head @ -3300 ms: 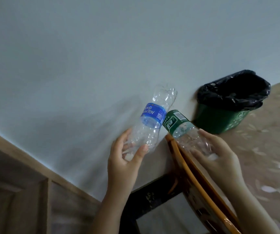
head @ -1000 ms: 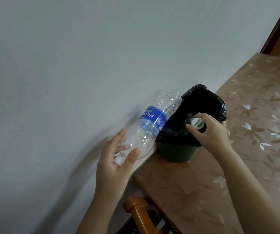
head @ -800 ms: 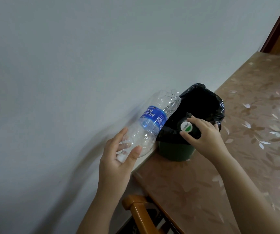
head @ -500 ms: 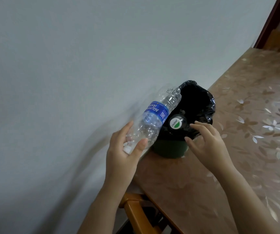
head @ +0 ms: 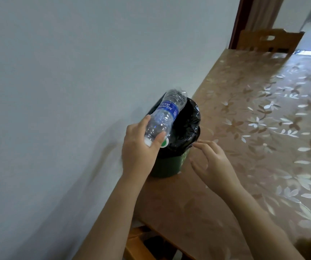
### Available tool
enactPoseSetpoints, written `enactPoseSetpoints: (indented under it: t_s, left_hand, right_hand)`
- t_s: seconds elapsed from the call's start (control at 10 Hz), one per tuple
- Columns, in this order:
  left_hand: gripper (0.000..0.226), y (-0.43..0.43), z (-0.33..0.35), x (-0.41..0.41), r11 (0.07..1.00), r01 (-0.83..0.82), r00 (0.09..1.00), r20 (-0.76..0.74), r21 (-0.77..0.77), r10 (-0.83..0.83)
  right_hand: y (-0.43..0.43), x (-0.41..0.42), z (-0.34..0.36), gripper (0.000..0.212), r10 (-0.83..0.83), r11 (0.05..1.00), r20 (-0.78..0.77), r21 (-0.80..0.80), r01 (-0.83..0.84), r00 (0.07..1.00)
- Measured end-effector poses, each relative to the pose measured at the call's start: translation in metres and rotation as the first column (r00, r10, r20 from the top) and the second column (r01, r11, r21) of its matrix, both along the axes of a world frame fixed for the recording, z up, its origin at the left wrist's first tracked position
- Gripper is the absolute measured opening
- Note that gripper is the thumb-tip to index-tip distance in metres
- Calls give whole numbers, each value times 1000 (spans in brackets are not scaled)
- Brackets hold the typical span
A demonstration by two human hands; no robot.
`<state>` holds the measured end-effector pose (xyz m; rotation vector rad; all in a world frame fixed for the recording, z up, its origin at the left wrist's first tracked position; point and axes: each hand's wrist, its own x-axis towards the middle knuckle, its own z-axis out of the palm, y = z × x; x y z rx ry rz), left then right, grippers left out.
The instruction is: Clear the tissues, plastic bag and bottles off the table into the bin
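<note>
Nearest, at six o'clock, two bare forearms reach up from the bottom edge over a wooden chair back. At centre, the left hand pinches the neck end of a clear bottle between thumb and fingers, its white cap toward the palm and its base tipped out over the bin. At three o'clock from it, the right hand hovers empty, fingers spread and slightly curled, just beside the bin's black liner. A green-and-white cap shows inside the liner, probably another bottle already dropped in. Beyond, toward one o'clock, the flower-patterned desk runs on, with no tissues or bag in sight.

The bin looks small: the long bottle could catch on the rim or on the one inside, tip out, or topple the bin off the desk edge.

Its blue label reads "AQUAFI…", upside down; the smaller print is illegible.
</note>
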<state>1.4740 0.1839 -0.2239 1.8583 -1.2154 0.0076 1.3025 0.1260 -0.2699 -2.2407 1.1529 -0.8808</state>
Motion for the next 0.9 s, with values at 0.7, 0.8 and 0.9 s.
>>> enactPoseSetpoints:
  t_s: [0.7, 0.8, 0.9]
  left_hand:
    - [54, -75, -26, 4, 966, 183, 946, 234, 181, -224]
    - [52, -73, -29, 8, 945, 235, 920, 261, 227, -291]
    - [49, -71, -31, 10, 945, 233, 912, 287, 230, -295]
  right_hand:
    - [-33, 27, -13, 47, -105, 990, 11, 95, 104, 994]
    - [-34, 30, -16, 47, -102, 990, 25, 106, 99, 994]
    - [-34, 33, -19, 47, -130, 983, 38, 133, 124, 991]
